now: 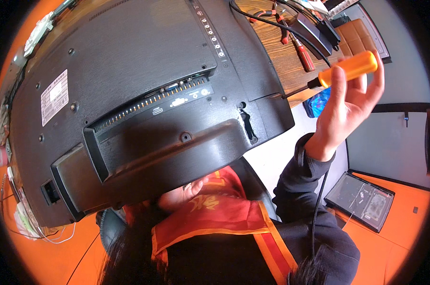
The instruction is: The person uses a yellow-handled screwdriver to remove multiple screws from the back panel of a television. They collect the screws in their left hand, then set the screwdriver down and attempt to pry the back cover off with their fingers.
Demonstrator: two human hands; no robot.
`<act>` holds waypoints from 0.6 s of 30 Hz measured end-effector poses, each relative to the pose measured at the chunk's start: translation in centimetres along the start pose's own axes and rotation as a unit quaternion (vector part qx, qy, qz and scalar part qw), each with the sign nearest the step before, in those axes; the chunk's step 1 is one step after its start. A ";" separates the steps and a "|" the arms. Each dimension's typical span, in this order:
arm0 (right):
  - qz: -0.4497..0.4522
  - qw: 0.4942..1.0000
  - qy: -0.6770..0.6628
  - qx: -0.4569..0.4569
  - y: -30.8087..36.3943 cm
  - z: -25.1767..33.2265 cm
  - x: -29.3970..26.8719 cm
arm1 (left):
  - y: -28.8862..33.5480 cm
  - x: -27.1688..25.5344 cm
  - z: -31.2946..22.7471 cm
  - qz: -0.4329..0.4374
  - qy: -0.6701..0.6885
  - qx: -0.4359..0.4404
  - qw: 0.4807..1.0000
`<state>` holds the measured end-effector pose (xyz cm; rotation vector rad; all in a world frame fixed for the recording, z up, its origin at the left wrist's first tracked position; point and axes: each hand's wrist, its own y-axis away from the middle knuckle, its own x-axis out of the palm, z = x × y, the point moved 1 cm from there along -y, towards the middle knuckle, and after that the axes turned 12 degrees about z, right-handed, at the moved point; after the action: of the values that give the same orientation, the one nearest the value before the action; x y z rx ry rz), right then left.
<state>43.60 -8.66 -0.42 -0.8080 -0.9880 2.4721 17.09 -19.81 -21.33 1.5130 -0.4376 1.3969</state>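
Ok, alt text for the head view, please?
The right hand holds an orange screwdriver, its tip at the right edge of a black TV seen from behind. The left hand, partly hidden, is at the TV's near edge. Pliers and a red screwdriver lie on a table.

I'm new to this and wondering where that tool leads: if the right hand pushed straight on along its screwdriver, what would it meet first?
Probably the near edge of the black television; the right hand's screwdriver tip seems to be there already, though depth is unclear.
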 end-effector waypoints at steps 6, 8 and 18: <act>0.055 0.990 -0.128 -0.008 0.3 0.6 -0.2 | 0.0 0.7 0.0 -0.007 -0.008 -0.010 1.000; 0.062 0.986 -0.156 -0.005 0.5 0.7 -0.3 | 0.0 0.7 -0.1 -0.011 -0.002 -0.014 1.000; 0.016 0.995 -0.097 -0.026 1.2 0.0 -0.5 | -0.4 -1.4 0.0 -0.009 0.034 0.016 0.999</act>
<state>43.83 -9.77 -1.05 -0.6128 -1.1183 2.5990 16.98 -20.08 -22.74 1.4872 -0.3603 1.4439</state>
